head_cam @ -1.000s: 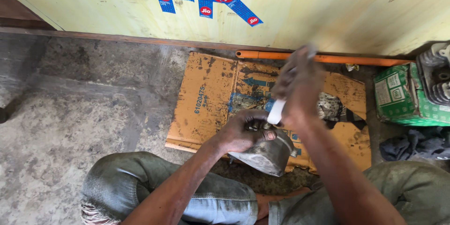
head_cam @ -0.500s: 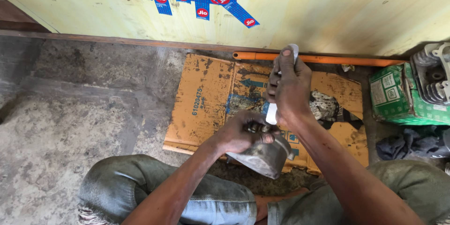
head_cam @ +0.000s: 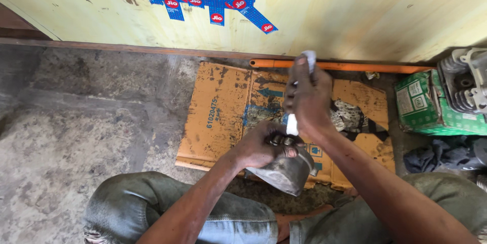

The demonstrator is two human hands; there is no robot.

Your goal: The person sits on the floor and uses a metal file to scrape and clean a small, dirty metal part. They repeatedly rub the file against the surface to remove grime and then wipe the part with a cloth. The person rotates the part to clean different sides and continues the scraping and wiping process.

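Observation:
My left hand [head_cam: 261,147] grips a grey metal engine part [head_cam: 286,173], cup-shaped and dirty, held over my knees. My right hand [head_cam: 307,96] is closed around a small white tube [head_cam: 292,124] held upright, its lower tip pointing down at the top of the metal part. The upper end of the tube [head_cam: 308,57] sticks out above my fingers. Both hands are over a flattened, oil-stained cardboard sheet [head_cam: 218,107] on the floor.
An orange rod [head_cam: 375,66] lies along the yellow wall. A green box [head_cam: 431,104] and a finned metal engine head [head_cam: 469,84] stand at the right. A patterned rag [head_cam: 350,117] lies on the cardboard, dark cloth [head_cam: 441,155] beside it. Grey concrete floor [head_cam: 76,122] spreads left.
My right hand with the white tube has steadied upright above the metal part; one second ago it was blurred in motion. My left hand and the part stay put.

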